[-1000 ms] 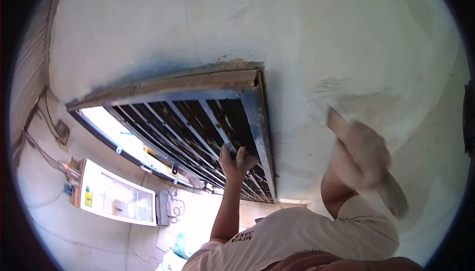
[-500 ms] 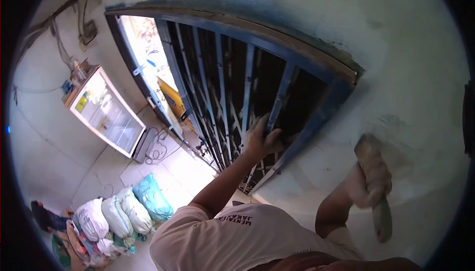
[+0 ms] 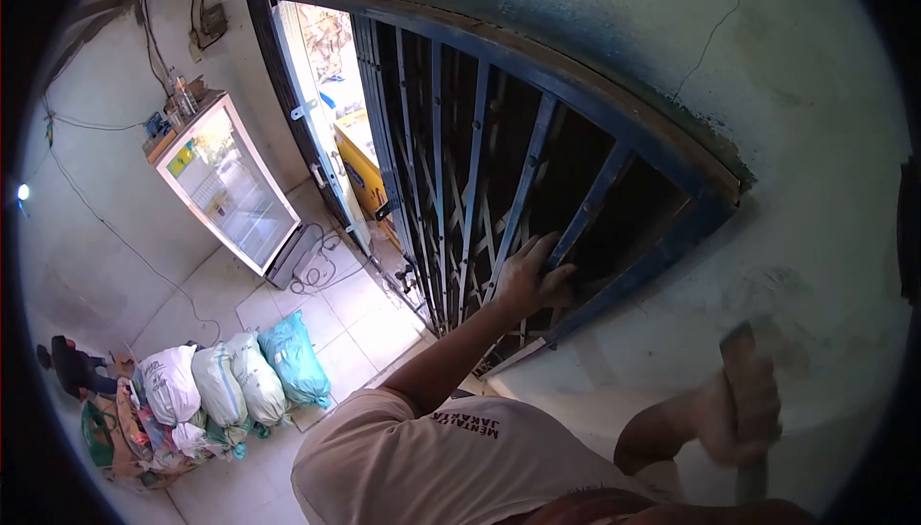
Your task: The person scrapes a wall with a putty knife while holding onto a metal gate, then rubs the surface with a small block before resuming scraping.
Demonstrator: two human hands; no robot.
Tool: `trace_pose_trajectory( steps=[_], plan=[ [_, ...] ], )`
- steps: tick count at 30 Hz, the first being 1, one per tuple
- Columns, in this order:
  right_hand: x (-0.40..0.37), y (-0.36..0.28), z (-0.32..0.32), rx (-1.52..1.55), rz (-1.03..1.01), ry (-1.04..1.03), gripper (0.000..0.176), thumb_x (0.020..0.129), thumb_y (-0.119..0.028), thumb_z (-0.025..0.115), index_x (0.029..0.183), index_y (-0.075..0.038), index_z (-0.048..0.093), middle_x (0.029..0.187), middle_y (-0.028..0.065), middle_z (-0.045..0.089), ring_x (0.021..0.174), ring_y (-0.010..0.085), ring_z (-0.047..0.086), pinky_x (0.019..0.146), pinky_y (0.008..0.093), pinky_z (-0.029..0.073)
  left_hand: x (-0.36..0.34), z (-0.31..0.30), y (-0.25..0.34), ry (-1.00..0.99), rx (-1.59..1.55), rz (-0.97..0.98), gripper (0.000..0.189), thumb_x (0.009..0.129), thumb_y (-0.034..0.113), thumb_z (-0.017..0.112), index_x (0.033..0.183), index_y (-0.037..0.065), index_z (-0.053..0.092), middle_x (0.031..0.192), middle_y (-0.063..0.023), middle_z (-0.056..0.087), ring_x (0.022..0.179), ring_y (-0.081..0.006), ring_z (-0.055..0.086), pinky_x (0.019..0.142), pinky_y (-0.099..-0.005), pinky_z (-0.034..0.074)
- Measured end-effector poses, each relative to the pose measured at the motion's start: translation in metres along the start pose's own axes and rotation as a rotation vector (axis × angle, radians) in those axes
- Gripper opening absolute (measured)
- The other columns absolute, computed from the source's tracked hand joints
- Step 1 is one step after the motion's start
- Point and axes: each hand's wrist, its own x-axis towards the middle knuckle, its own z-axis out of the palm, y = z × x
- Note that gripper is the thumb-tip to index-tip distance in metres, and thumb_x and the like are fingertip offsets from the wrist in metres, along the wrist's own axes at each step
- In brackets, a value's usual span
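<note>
My left hand (image 3: pixel 533 276) is at a blue bar (image 3: pixel 585 209) of the folding metal gate, fingers hooked round it. On the right, my right hand (image 3: pixel 741 415) is closed round the handle of a flat, long-handled tool (image 3: pixel 739 348), blurred by motion; whether it is a scraper or a brush I cannot tell. The tool's broad end points upward, close to the pale wall (image 3: pixel 815 237). Rough, smeared patches (image 3: pixel 763 290) mark the wall just above it.
A glass-fronted fridge (image 3: pixel 230 180) stands at left with bottles on top. Several stuffed sacks (image 3: pixel 223 381) lie on the tiled floor (image 3: pixel 341 348), and a cable (image 3: pixel 312 271) coils by the fridge. Past the gate's bright gap shows something yellow (image 3: pixel 363 175). A wall crack (image 3: pixel 715 31) runs above the frame.
My view has tilted, shifting the gate and wall patches. My right hand and the tool have moved slightly right along the wall. The left hand stays at the gate bar.
</note>
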Motion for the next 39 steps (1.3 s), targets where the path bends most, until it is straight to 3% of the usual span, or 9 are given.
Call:
trace_pose_trajectory(
  steps=[2,4,13,15,19,26,29,35,39],
  plan=[
    [0.011,-0.014,0.006,0.334,-0.138,-0.110,0.032,0.082,-0.022,0.044,0.055,-0.012,0.030,0.052,0.0007,0.031,0.049,0.0163,0.032,0.058,0.0331,0.035,-0.001,0.000,0.000,0.000,-0.012,0.004,0.052,0.078,0.031,0.069,0.117,0.001,0.052,0.100,-0.0190,0.060,0.088,-0.0393,0.060,0.073,-0.0418,0.049],
    [0.021,0.002,0.007,-0.657,-0.409,-0.551,0.032,0.082,-0.024,0.045,0.057,-0.012,0.030,0.055,-0.0009,0.023,0.051,0.0146,0.027,0.052,0.0319,0.024,-0.001,-0.001,0.000,-0.018,-0.018,-0.003,0.051,0.078,0.030,0.069,0.117,0.001,0.053,0.101,-0.0191,0.060,0.087,-0.0393,0.060,0.072,-0.0416,0.050],
    [0.012,-0.013,-0.006,0.253,-0.224,-0.310,0.033,0.084,-0.027,0.048,0.061,-0.014,0.029,0.056,-0.0026,0.024,0.052,0.0127,0.024,0.053,0.0319,0.021,-0.004,0.007,-0.006,0.029,0.000,-0.009,0.035,0.077,0.020,0.069,0.102,-0.001,0.056,0.088,-0.0181,0.061,0.080,-0.0313,0.061,0.072,-0.0369,0.048],
    [0.010,0.008,-0.003,-0.879,-0.480,-0.339,0.033,0.085,-0.029,0.049,0.061,-0.014,0.032,0.055,-0.0038,0.026,0.052,0.0115,0.026,0.053,0.0306,0.023,-0.004,0.008,-0.005,0.002,-0.065,-0.050,0.039,0.077,0.019,0.069,0.107,-0.002,0.055,0.092,-0.0196,0.060,0.085,-0.0336,0.060,0.075,-0.0384,0.048],
    [0.016,0.020,0.008,-0.005,0.174,-0.315,0.025,0.084,-0.022,0.057,0.063,-0.014,0.046,0.055,-0.0058,0.041,0.052,0.0100,0.039,0.052,0.0286,0.033,-0.003,0.009,0.000,-0.015,-0.133,-0.080,0.038,0.078,0.017,0.068,0.107,-0.004,0.056,0.095,-0.0208,0.061,0.087,-0.0355,0.060,0.076,-0.0389,0.047],
    [0.013,-0.021,0.012,-1.085,0.203,-0.445,0.034,0.084,-0.028,0.056,0.058,-0.013,0.041,0.055,-0.0012,0.040,0.048,0.0150,0.036,0.051,0.0306,0.033,-0.006,0.013,0.000,0.013,-0.221,-0.053,0.028,0.079,0.013,0.066,0.099,-0.005,0.056,0.085,-0.0182,0.060,0.074,-0.0294,0.060,0.066,-0.0354,0.046],
    [0.020,0.019,0.002,0.053,0.365,-0.358,0.029,0.081,-0.013,0.058,0.058,-0.011,0.042,0.056,0.0003,0.043,0.050,0.0158,0.039,0.053,0.0309,0.038,-0.008,0.016,-0.002,0.041,-0.163,-0.049,0.026,0.080,0.013,0.066,0.096,-0.004,0.055,0.080,-0.0167,0.060,0.069,-0.0269,0.059,0.063,-0.0338,0.046],
    [0.020,-0.042,-0.031,-0.657,0.208,-0.595,0.026,0.081,-0.011,0.058,0.061,-0.010,0.042,0.059,0.0020,0.048,0.051,0.0181,0.048,0.052,0.0326,0.044,-0.009,0.019,-0.005,0.054,-0.237,-0.066,0.026,0.081,0.014,0.065,0.096,-0.004,0.055,0.076,-0.0148,0.060,0.066,-0.0228,0.059,0.060,-0.0328,0.046],
    [0.027,0.018,-0.007,-0.117,0.288,-0.520,0.022,0.081,-0.008,0.050,0.062,-0.010,0.040,0.056,0.0034,0.044,0.049,0.0172,0.043,0.050,0.0315,0.040,-0.013,0.023,-0.007,0.078,-0.260,-0.044,0.027,0.081,0.013,0.064,0.100,-0.004,0.055,0.079,-0.0146,0.062,0.067,-0.0209,0.060,0.062,-0.0318,0.047]
  ],
)
